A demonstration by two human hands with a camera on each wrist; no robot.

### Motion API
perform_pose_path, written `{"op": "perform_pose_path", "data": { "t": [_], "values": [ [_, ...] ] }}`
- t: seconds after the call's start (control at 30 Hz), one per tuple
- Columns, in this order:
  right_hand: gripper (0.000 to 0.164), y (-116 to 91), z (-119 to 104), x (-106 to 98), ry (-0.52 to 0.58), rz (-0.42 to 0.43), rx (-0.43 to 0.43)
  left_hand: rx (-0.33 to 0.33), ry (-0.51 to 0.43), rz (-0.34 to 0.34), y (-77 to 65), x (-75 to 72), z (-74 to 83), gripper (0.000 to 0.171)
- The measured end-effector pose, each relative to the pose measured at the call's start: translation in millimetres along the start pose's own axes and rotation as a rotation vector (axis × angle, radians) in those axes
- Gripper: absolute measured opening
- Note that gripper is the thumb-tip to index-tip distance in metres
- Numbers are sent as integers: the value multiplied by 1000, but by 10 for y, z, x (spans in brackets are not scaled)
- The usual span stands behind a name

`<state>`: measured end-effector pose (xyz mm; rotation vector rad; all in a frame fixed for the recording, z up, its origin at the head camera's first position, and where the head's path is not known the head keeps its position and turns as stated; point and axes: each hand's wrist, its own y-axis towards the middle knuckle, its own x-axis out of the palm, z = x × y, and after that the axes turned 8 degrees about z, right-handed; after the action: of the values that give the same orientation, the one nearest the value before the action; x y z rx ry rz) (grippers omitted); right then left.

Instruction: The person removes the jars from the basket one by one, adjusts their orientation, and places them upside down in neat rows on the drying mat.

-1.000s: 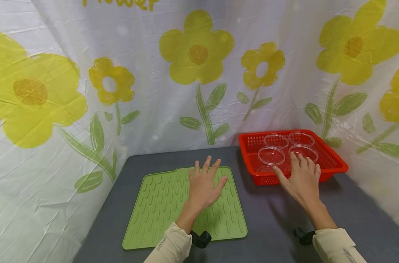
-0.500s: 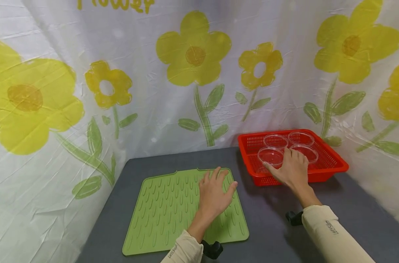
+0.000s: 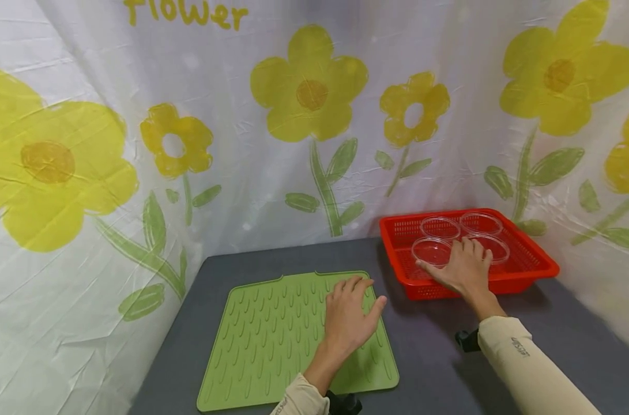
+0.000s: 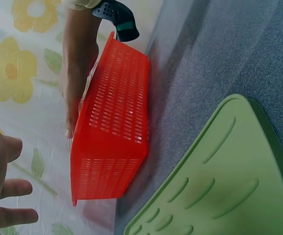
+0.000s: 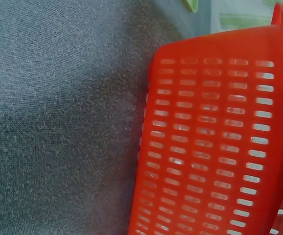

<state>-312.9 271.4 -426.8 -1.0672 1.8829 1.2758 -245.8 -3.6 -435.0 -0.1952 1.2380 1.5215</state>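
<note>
Over the near side of a red basket, my right hand spreads its thumb and fingers. The thumb is near the left edge of the front-left clear round dish. Its fingers overlap the front-right clear dish. In the left wrist view, the right hand reaches along the basket's top with fingers fairly straight. My left hand hovers over the right part of a green ridged mat, fingers loosely bent and holding nothing. The right wrist view mostly shows the basket's slotted side.
Two more clear dishes, a back-left dish and a back-right dish, sit in the basket. The dark grey table carries the mat and basket. Behind it hangs a white flower-printed curtain.
My right hand has moved left, from the front-right dish toward the front-left one. The left hand has shifted right and nearer to me over the mat. The dishes stay in place.
</note>
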Motion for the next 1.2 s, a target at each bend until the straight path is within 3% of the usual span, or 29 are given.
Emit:
{"op": "perform_pose_path", "data": {
  "t": [0.3, 0.43, 0.6, 0.83, 1.2],
  "values": [
    [103, -8, 42, -12, 23, 4, 8, -1, -13, -17, -14, -2, 39, 43],
    [99, -23, 38, -49, 52, 51, -12, 14, -18, -7, -1, -13, 45, 42],
    [99, -43, -14, -166, 159, 111, -39, 40, -15, 16, 29, -39, 50, 42],
    [108, -30, -136, -371, 311, 71, -14, 43, -33, 26, 55, -79, 65, 42],
    [109, -70, -263, -619, 377, 79, -47, 46, -62, 42, 86, -172, 93, 43]
  ]
}}
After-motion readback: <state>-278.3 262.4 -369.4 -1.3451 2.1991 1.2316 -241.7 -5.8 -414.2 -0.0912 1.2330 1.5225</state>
